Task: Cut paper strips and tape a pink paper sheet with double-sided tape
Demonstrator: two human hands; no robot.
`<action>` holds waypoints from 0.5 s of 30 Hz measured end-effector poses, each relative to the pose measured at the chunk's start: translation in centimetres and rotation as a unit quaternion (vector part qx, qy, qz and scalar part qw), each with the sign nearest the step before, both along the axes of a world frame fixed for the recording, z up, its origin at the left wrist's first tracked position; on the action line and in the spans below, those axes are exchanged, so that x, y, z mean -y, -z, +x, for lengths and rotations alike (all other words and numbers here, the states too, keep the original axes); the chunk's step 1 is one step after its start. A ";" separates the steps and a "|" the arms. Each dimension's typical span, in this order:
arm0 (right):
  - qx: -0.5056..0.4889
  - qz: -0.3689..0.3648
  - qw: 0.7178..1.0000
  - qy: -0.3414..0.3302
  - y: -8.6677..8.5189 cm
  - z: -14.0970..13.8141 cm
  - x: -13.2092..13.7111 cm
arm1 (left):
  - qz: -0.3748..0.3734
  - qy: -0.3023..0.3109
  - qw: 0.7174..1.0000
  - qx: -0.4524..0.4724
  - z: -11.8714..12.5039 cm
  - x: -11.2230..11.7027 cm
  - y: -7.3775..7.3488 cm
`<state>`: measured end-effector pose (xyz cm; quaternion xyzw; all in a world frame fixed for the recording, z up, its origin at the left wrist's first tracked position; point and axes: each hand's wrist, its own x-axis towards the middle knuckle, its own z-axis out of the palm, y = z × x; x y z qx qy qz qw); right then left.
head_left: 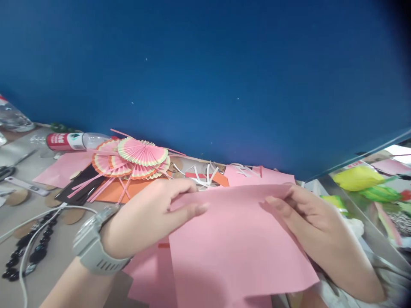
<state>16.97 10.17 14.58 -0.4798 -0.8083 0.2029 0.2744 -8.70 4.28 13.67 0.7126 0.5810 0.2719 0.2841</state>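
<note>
From the head camera, the left hand [163, 209] had the pink paper sheet [237, 244] pinched at its upper left, the right hand [308, 222] nipped its upper right, and pleated paper rosettes [143, 153] sat beyond, leftward!

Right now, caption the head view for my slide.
Left hand and right hand hold a pink sheet by its upper edge, pleated fans lying beyond.

No text can be read; the red label [59, 141] on the plastic bottle [93, 140] is blurred.
</note>
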 end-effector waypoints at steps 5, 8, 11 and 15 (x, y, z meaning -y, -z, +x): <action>-0.020 -0.008 0.998 0.059 1.8 -0.2 -1.4 | 0.029 -0.110 0.990 0.088 -0.6 -1.2 1.4; -0.020 -0.013 0.997 0.078 2.8 -0.2 -1.8 | 0.053 -0.125 0.986 0.101 -0.8 -1.7 2.1; -0.019 0.012 0.995 0.092 3.3 -0.4 -1.8 | 0.071 -0.141 0.982 0.102 -0.7 -1.8 2.5; -0.014 0.044 0.990 0.130 3.1 -0.7 -1.4 | 0.126 -0.189 0.969 0.099 -0.2 -1.3 2.2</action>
